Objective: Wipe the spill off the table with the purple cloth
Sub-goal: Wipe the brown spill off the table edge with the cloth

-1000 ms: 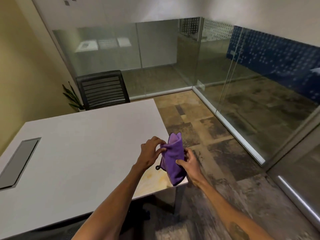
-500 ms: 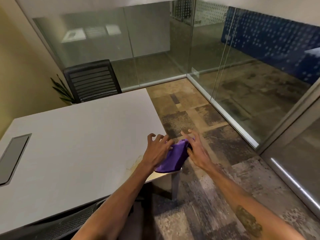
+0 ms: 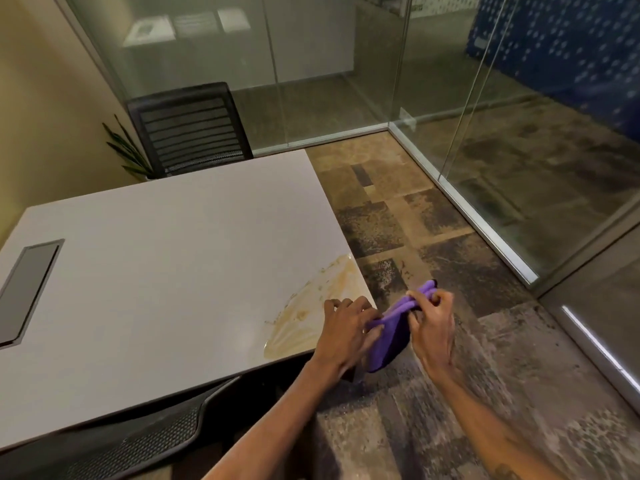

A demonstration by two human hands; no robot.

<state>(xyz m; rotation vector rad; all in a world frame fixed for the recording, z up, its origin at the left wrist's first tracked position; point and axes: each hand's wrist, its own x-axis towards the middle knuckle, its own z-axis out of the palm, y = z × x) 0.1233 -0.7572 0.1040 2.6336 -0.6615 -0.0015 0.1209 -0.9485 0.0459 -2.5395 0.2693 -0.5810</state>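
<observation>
A yellowish-brown spill (image 3: 315, 306) spreads over the near right corner of the white table (image 3: 166, 258). The purple cloth (image 3: 393, 332) hangs folded just off that corner, held between both hands. My left hand (image 3: 346, 327) grips its left side, over the table's corner. My right hand (image 3: 433, 323) pinches its upper edge, out over the floor. The cloth is not touching the spill.
A grey cable hatch (image 3: 29, 289) is set into the table's left side. A black mesh chair (image 3: 190, 129) stands at the far end beside a plant (image 3: 126, 150). Another chair's back (image 3: 138, 441) sits under the near edge. Glass walls (image 3: 450, 98) enclose the right.
The cloth came down from in front of me to the table's corner and shifted slightly right. My hands regripped it, and the spill came into clear view.
</observation>
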